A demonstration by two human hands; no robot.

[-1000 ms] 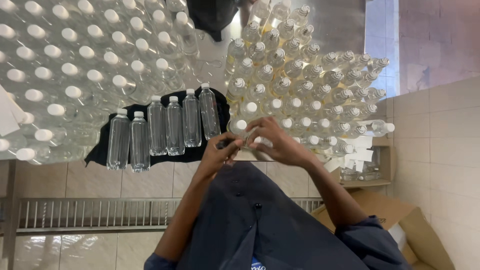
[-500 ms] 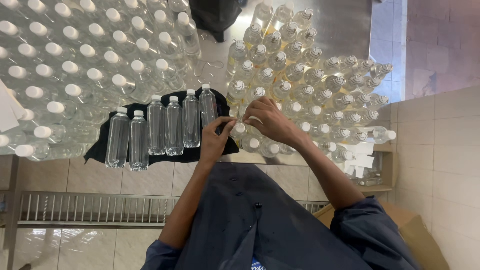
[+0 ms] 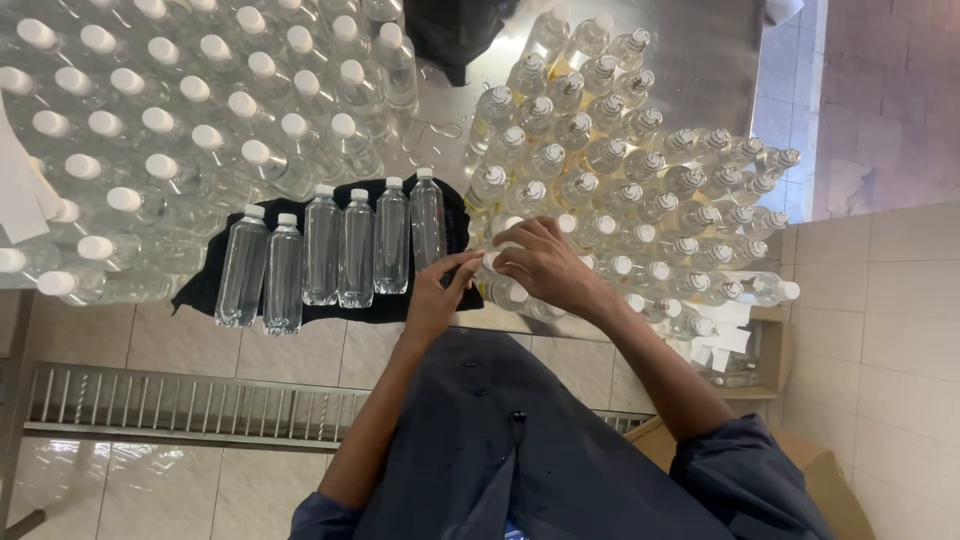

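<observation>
Bottle point(image 3: 497, 272), clear plastic, white-capped. Held between both hands at the near edge of the bench point(image 3: 690, 60), just right of the black cloth point(image 3: 200, 290). Only the cap end and a little of the neck show; the body is covered by the fingers. Long axis appears to run roughly left to right, cap toward the left hand, though the cover of the fingers leaves this uncertain.

Left hand point(image 3: 435, 295): fingers closed lightly at the cap end, thumb and forefinger pinching at or just beside the cap. Whether they grip the cap itself or something thin on it cannot be told.

Right hand point(image 3: 545, 265): curled over the bottle from the right and far side, fingers wrapped, grasping it. This hand carries more of the bottle; the left meets it from the near left. The two hands touch or nearly touch over the cap.

Row of six bottles point(image 3: 330, 250): clear, filled, white caps, lying side by side on the black cloth, caps pointing far, just left of the hands.

Left stock point(image 3: 200, 110): many upright bottles with plain white caps, covering the left of the bench.

Right stock point(image 3: 620, 170): a dense cluster of bottles, caps with a wrapped or sealed look, reaching from far centre to the right, directly beyond the hands.

Cardboard box point(image 3: 800, 470): near right, below the bench.
</observation>
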